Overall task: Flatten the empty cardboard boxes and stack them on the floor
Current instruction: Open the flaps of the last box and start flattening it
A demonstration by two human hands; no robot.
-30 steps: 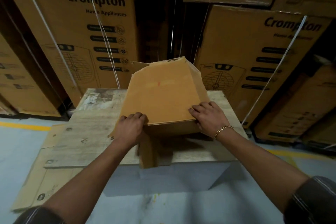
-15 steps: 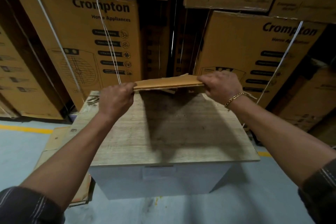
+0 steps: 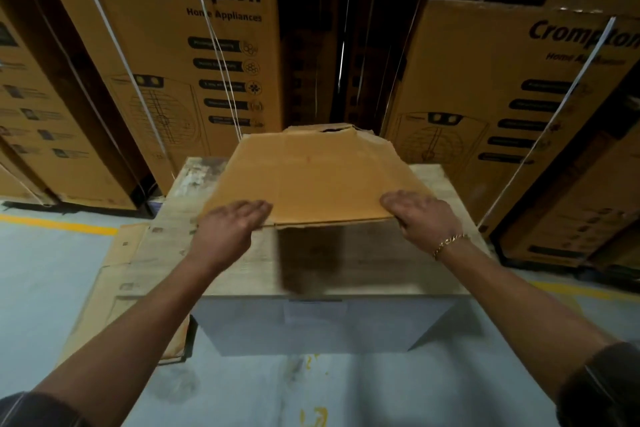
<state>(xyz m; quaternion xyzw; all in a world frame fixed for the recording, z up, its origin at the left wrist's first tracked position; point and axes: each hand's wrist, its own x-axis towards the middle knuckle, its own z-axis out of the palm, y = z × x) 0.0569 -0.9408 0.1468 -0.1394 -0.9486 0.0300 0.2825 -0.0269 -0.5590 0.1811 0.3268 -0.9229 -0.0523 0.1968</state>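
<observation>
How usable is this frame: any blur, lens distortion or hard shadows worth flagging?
Head view: dim, warm light; the left hand is motion-blurred, the right hand sharper; the flattened box throws a dark shadow on the wooden table; the wide-angle lens bows the stacked cartons at the edges.

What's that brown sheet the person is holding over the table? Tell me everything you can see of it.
It is a flattened cardboard box, plain brown and unprinted, with faint fold creases and a torn, crumpled far end. It hangs over the wood-topped table, its near edge lifted clear and casting a dark shadow. The left hand holds the near left corner and the right hand the near right corner, fingers lying on top.
</observation>
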